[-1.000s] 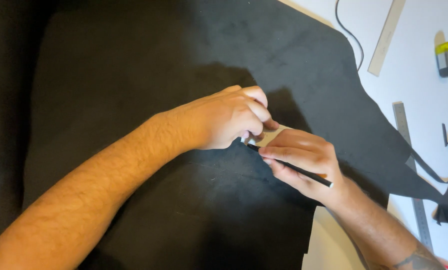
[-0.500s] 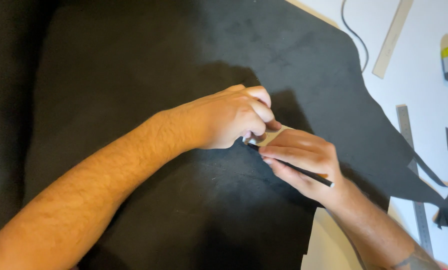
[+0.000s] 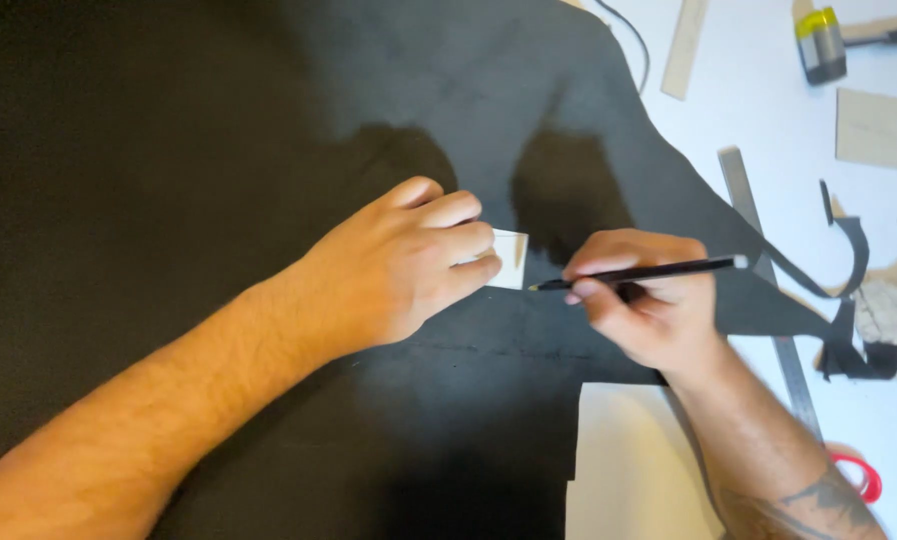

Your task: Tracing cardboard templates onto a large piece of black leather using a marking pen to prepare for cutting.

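I am pressing my left hand [image 3: 408,255] flat, fingers curled down, on a small pale card template [image 3: 508,260] near the middle of the frame, so that only its right edge is showing past my fingertips. My right hand [image 3: 648,300] is pinching a thin dark pencil [image 3: 638,272] in a writing grip, its tip pointing left and sitting just beside the template's right edge, close to touching it. Both hands are resting on a large sheet of black leather [image 3: 218,150] that is filling the left and centre of the frame, with a ragged cut outline along its right side and a squared notch at the lower centre.

As I judge it, the tracing around the template is in progress: the card is lying in place and held down, the pencil is at its edge, and I cannot make out any finished marked outline on the dark surface, so most of the marking and any cutting appear to be left.

Further out, on the white table [image 3: 768,100] at the right, a metal ruler [image 3: 768,290] is lying along the leather's edge, with curling black leather offcuts [image 3: 848,300] just beside it. Toward the upper right, a mallet with a yellow band [image 3: 820,42], a tan card square [image 3: 870,127] and a long tan strip [image 3: 686,45] are lying well apart from my hands. At the lower right a red-handled tool [image 3: 863,475] is partly showing
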